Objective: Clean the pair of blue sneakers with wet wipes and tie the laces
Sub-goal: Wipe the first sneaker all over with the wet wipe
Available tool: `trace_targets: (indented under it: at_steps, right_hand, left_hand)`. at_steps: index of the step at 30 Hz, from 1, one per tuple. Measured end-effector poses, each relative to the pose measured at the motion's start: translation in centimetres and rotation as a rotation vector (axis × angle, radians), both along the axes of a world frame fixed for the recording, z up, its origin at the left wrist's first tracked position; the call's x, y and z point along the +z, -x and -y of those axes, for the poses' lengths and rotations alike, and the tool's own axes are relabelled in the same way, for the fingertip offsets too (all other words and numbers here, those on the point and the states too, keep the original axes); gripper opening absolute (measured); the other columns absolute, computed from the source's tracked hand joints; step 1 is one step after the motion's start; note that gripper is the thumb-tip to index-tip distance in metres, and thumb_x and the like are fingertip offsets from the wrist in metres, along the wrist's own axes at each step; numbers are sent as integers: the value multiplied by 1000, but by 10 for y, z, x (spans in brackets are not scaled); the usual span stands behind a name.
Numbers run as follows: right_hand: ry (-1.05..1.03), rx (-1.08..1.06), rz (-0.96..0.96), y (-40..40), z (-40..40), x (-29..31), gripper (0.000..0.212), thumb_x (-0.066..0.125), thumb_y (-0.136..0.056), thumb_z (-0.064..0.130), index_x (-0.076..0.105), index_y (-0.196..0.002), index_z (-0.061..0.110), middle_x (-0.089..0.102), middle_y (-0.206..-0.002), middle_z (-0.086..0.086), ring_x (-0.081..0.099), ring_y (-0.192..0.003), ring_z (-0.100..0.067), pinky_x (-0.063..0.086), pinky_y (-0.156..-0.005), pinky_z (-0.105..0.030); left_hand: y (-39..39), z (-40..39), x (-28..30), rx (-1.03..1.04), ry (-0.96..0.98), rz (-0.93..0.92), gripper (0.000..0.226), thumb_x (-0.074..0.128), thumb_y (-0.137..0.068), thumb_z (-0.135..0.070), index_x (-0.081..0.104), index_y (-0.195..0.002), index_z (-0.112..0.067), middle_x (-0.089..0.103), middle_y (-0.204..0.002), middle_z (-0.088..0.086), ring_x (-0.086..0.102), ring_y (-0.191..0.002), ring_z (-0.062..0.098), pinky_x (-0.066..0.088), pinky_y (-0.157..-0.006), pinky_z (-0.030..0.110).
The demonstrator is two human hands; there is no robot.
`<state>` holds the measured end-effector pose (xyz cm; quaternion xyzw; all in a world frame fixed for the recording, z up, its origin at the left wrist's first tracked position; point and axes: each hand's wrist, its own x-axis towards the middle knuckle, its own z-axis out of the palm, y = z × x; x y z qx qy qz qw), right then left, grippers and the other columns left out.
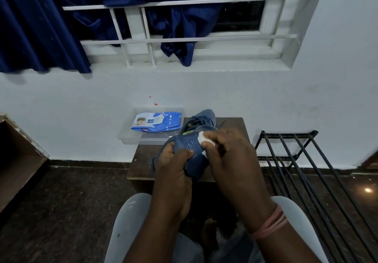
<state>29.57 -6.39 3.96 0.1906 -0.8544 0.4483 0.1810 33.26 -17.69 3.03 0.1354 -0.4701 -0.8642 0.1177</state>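
Note:
I hold one blue sneaker [189, 143] sole-up over a small dark wooden table [143, 160]. My left hand [173, 164] grips its near end, thumb curled over the ribbed sole. My right hand [227, 152] pinches a bunched white wet wipe [203, 137] and presses it on the sole's right side. The second blue sneaker [204, 118] lies on the table behind, laces loose. A blue pack of wet wipes [157, 122] lies in a clear plastic tray [128, 138] at the table's far left.
A black metal rack [296, 160] stands to the right of the table. A brown wooden cabinet edge [18, 150] is at the left. The white wall, barred window and blue curtain [41, 27] rise behind. I sit on a white chair [131, 211].

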Motion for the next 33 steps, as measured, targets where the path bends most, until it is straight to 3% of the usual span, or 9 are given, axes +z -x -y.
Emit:
trace_targets:
  at_steps: [4, 6, 11, 16, 19, 24, 25, 29, 33]
  right_hand:
    - [-95, 51, -73, -11, 5, 7, 10, 67, -94, 17, 75, -98, 22, 66, -92, 7, 58, -86, -5, 37, -82, -5]
    - [-133, 117, -95, -16, 7, 10, 11, 67, -93, 17, 75, -98, 24, 66, -92, 8, 57, -84, -4, 35, -80, -4]
    - [-45, -42, -91, 4, -4, 6, 8, 69, -90, 13, 74, -90, 20, 65, -88, 6, 59, -84, -9, 48, -79, -31]
    - [-46, 101, 64, -10, 2, 15, 9, 69, -89, 22, 74, -83, 23, 65, -79, 13, 60, -75, -3, 49, -71, -27]
    - [-35, -50, 3, 7, 1, 14, 10, 67, -88, 16, 72, -80, 20, 63, -77, 10, 58, -73, -8, 49, -71, -33]
    - [-126, 151, 137, -16, 7, 23, 17, 65, -89, 18, 70, -74, 13, 67, -70, 1, 60, -70, -12, 45, -63, -25]
    - [-146, 146, 116, -10, 5, 22, 16, 66, -88, 18, 70, -73, 14, 66, -70, 2, 59, -70, -12, 44, -63, -25]
    - [-103, -41, -32, 5, 5, 17, 18, 66, -85, 12, 63, -69, 20, 54, -69, 11, 49, -68, -8, 33, -63, -24]
    - [-186, 73, -1, -8, 4, 13, 14, 66, -88, 17, 68, -75, 18, 63, -75, 5, 55, -73, -9, 38, -67, -19]
  left_hand:
    - [-3, -4, -2, -60, 13, -49, 40, 45, -96, 6, 59, -132, -3, 73, -117, 19, 71, -108, 32, 60, -87, 37]
    - [-4, -1, -5, -85, 2, -86, 49, 52, -92, 0, 51, -141, -1, 68, -126, 21, 66, -118, 37, 58, -93, 39]
    - [-5, 1, -6, -171, -10, -162, 61, 48, -87, 3, 44, -147, -8, 66, -135, 15, 61, -127, 32, 52, -105, 43]
    - [-6, 10, -12, -212, 12, -193, 57, 52, -92, 5, 43, -147, -5, 63, -135, 22, 58, -128, 40, 47, -105, 50]
    - [-6, 7, -11, -226, 26, -195, 63, 50, -89, 0, 39, -150, -8, 63, -138, 15, 58, -131, 33, 45, -112, 47]
    - [-6, 12, -9, -223, 57, -203, 60, 64, -86, -7, 46, -143, -1, 66, -129, 23, 67, -115, 34, 58, -91, 38]
    - [-5, 13, -9, -220, 53, -197, 61, 63, -86, -6, 45, -143, 0, 67, -128, 23, 67, -114, 34, 57, -90, 38]
    - [0, 9, -15, -256, 53, -190, 63, 51, -88, 0, 40, -150, -6, 63, -138, 16, 59, -130, 34, 46, -110, 49]
    - [-1, 16, -15, -247, 50, -185, 61, 53, -85, 4, 44, -145, -2, 63, -133, 25, 62, -122, 38, 51, -100, 46]
